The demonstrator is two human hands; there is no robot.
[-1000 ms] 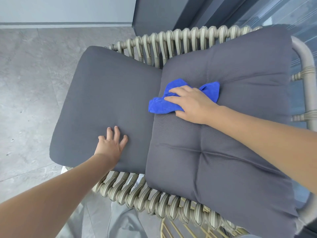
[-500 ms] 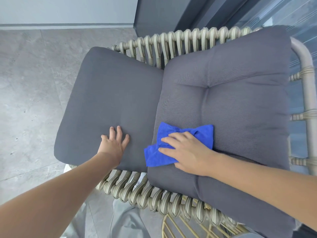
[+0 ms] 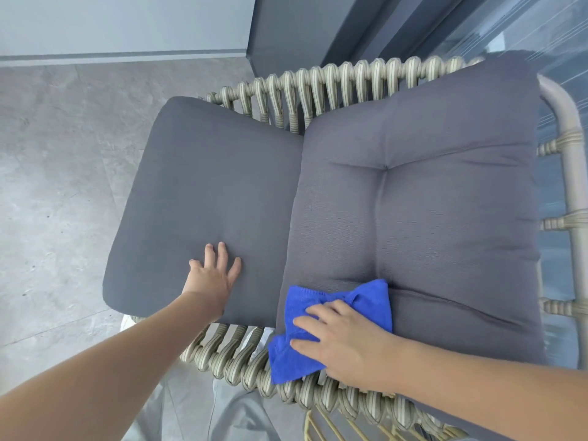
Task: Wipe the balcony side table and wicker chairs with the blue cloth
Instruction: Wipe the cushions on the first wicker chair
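A wicker chair (image 3: pixel 321 81) fills the view, its woven beige rim showing at the far and near sides. A flat grey seat cushion (image 3: pixel 203 186) lies on the left; a tufted grey back cushion (image 3: pixel 445 186) lies on the right. The blue cloth (image 3: pixel 294 354) sits crumpled at the near edge of the tufted cushion and hangs over the woven rim. My right hand (image 3: pixel 343 342) presses flat on the cloth, fingers straight and pointing left. My left hand (image 3: pixel 216 275) rests open on the seat cushion's near part, fingers spread.
Grey stone floor tiles (image 3: pixel 54 192) lie to the left. A dark pillar (image 3: pixel 286 30) and a glass railing (image 3: pixel 525 30) stand behind the chair. The chair's pale tube frame (image 3: pixel 566 128) runs down the right side. Thin yellow wire bars (image 3: pixel 321 424) show at the bottom.
My right hand has dragged the blue cloth down the tufted cushion from its upper middle to its near edge. My left hand has stayed pressed on the seat cushion.
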